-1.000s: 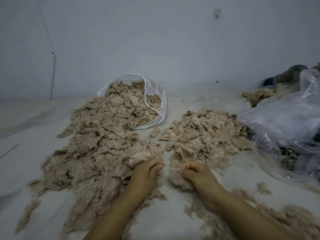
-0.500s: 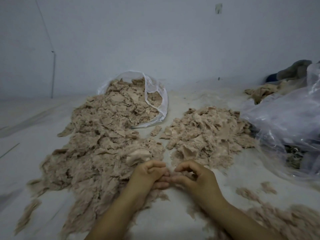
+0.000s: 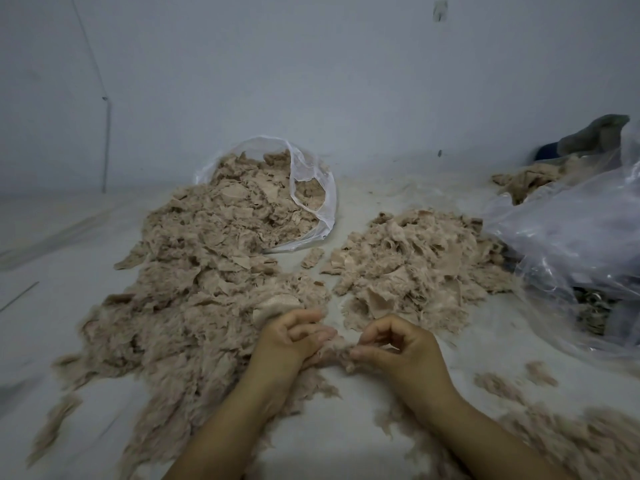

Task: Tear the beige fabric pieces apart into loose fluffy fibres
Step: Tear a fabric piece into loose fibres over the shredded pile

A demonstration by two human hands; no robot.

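**Inspector:** Hands first. How many, and what are they doing?

**Onlooker:** Two bare hands, low in the middle. The left hand (image 3: pixel 294 336) has its fingers curled and pinches one end of a tuft of beige fibre (image 3: pixel 334 351). The right hand (image 3: pixel 398 344) pinches the other end between thumb and forefinger, its other fingers arched above. The tuft spans the short gap between them, just above the floor (image 3: pixel 346 438).

**Inspector:** Fabric stock?

**Onlooker:** I count two main heaps. The large heap (image 3: pixel 194 271) runs from about eleven o'clock of the hands down to their left, spilling out of a clear plastic bag (image 3: pixel 311 188) lying open on its side at twelve. One smoother beige fabric piece (image 3: pixel 273 304) touches the left hand's knuckles. The smaller heap (image 3: pixel 415 261) sits at one o'clock, just apart from the large one, with one stray scrap (image 3: pixel 311 258) between them.

**Inspector:** Loose fibre?

**Onlooker:** One fluffy spread (image 3: pixel 571 441) at four to five o'clock, blurred, plus two small wisps (image 3: pixel 540 374) near it.

**Inspector:** Anything else?

**Onlooker:** A second crumpled plastic bag (image 3: pixel 571 244) at two o'clock; its contents are dark and I cannot tell what they are. Behind it, a further beige bundle (image 3: pixel 526 180) and grey cloth (image 3: pixel 595 135) against the pale wall (image 3: pixel 311 81).
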